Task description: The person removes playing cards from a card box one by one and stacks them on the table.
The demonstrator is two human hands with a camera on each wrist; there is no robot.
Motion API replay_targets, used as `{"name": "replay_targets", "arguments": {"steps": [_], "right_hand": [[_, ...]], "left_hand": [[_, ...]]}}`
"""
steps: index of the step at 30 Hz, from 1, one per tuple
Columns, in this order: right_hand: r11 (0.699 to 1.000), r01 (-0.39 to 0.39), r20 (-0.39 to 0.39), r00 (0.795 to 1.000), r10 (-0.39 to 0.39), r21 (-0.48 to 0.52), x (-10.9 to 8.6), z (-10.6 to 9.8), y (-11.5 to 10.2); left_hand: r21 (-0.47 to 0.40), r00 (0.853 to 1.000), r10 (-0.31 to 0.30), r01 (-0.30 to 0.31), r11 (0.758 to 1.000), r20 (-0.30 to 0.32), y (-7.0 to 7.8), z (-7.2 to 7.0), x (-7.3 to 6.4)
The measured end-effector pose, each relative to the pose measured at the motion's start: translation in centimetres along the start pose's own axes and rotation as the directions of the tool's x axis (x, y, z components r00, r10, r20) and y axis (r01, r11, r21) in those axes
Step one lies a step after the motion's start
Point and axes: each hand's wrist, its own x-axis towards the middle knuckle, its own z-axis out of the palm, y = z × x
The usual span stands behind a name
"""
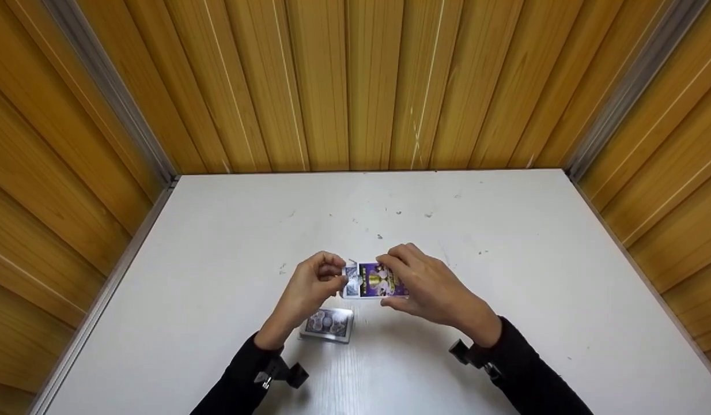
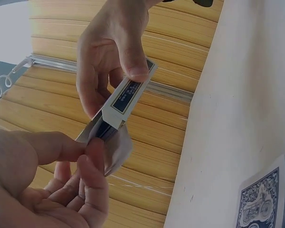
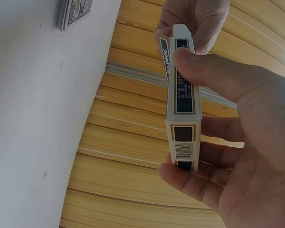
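Note:
My right hand [image 1: 435, 288] grips a small playing-card box [image 1: 374, 281] above the table, thumb on one narrow side and fingers round the other. The box has a purple printed face in the head view, and a barcode shows on its closed end in the right wrist view. Its other end faces my left hand [image 1: 309, 286] with the flap [image 2: 119, 151] raised. Patterned playing cards [image 1: 351, 281] stick partly out of that end. Thumb and forefinger of the left hand pinch at the cards' edge, their tips hiding part of it.
A stack of playing cards [image 1: 328, 324] with a dark ornate back lies on the white table [image 1: 234, 230], just below the left hand in the head view. Yellow wood-patterned walls [image 1: 373, 86] with grey metal corner posts enclose the table's back and sides.

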Motion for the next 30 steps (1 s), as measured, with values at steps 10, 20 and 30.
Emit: {"name": "replay_targets", "arguments": {"steps": [10,20,30], "right_hand": [[1.0,-0.006,-0.026,1.0,0.007,0.031,0.0,-0.2,0.5],[1.0,0.02,-0.02,1.0,-0.019,0.013,0.1,0.0,0.5],[1.0,0.014,0.006,1.0,-0.015,0.023,-0.1,0.0,0.5]], "left_hand": [[0.331,0.985,0.172,-0.173,0.928,0.032,0.8,-0.4,-0.6],[0.578,0.924,0.328,-0.378,0.723,0.194,0.7,-0.2,-1.3],[0.724,0.897,0.343,-0.431,0.539,0.279,0.8,-0.2,-1.5]]}}
